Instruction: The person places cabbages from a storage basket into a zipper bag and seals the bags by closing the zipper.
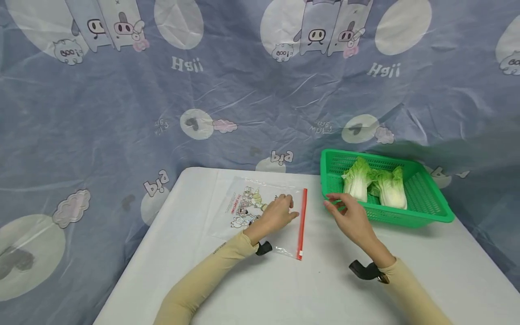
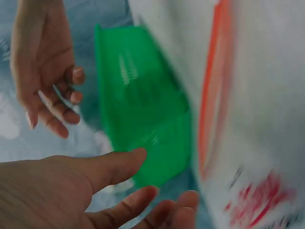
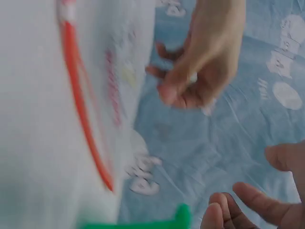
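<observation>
A clear zip bag (image 1: 280, 241) with a red zipper strip (image 1: 302, 221) and cartoon print lies flat on the white table. Over the bag, close to the strip, is my left hand (image 1: 278, 213), its fingers loosely bent with nothing between them. My right hand (image 1: 352, 220) hovers at the near left corner of a green basket (image 1: 426, 219), thumb and fingers apart; the head view does not settle whether it touches the rim. Inside the basket lie two napa cabbages, one (image 1: 355, 183) on the left and another (image 1: 392, 192) beside it. Both wrist views show empty fingers.
The white table (image 1: 162, 280) extends around the bag and basket. Behind it hangs a blue-grey printed cloth (image 1: 252, 90), close to the table's back edge. A black curved mount (image 1: 363, 271) sticks out from the right wrist, and another (image 1: 264, 248) from the left.
</observation>
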Action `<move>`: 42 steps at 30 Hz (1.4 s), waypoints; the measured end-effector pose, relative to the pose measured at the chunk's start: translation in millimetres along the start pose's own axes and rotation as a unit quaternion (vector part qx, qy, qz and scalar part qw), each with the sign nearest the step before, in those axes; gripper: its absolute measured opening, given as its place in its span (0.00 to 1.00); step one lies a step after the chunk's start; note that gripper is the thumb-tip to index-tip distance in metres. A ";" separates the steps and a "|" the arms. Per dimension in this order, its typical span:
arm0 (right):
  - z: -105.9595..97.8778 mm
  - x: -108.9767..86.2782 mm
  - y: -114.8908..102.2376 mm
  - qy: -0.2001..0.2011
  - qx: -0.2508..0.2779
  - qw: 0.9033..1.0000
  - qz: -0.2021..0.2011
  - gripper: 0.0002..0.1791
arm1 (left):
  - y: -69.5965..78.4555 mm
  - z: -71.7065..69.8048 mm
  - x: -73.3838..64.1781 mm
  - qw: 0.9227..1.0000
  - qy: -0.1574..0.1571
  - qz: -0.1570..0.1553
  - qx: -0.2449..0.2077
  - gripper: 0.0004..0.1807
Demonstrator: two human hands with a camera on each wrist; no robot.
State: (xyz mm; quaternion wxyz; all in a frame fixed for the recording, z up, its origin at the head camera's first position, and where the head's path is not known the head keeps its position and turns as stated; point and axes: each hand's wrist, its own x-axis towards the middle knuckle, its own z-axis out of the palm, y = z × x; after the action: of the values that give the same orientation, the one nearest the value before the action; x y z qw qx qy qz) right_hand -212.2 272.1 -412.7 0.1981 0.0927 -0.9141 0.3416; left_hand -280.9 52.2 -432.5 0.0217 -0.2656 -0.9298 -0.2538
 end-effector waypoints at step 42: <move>109.7 5.4 15.5 -0.089 0.198 0.945 0.244 0.18 | -11.5 6.3 -22.7 0.986 -0.030 -0.054 -0.153 0.08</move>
State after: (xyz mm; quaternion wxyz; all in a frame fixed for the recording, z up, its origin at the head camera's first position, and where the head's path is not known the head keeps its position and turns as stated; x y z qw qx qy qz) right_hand -254.6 211.0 -495.0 0.0045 -0.0658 -0.8368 0.5435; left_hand -266.6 35.9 -447.3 -0.0606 -0.2226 -0.8933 -0.3859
